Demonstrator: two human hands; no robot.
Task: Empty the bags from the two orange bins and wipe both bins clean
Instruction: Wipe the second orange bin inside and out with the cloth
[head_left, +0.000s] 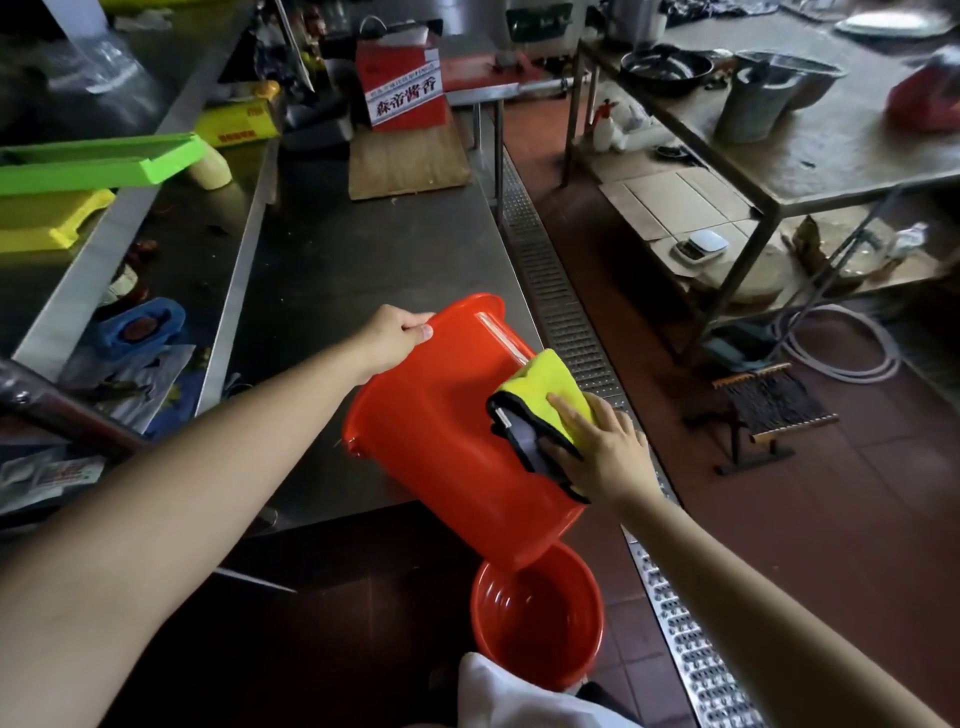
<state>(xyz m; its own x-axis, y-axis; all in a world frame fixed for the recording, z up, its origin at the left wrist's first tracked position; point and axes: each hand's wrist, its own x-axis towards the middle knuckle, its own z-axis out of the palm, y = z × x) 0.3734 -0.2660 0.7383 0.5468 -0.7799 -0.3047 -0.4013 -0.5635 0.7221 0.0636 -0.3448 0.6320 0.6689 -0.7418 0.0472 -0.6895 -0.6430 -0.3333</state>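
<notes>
Steel surface (363, 249) carries a red box (402, 85) labelled 森帝酱香. Left hand (392, 335) grips the rim of a tilted, glossy orange bin (441, 431) at the surface edge; right hand (597, 447), fingers spread flat, presses a yellow cloth (545, 384) on its side. Second bin (537, 618) stands empty on the floor below.

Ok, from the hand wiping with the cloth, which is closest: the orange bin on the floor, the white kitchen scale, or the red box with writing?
From the right hand:
1. Round orange plastic bin on the floor, just below.
2. White kitchen scale, to the right on the low shelf.
3. Red cardboard box, far back on the counter.
</notes>
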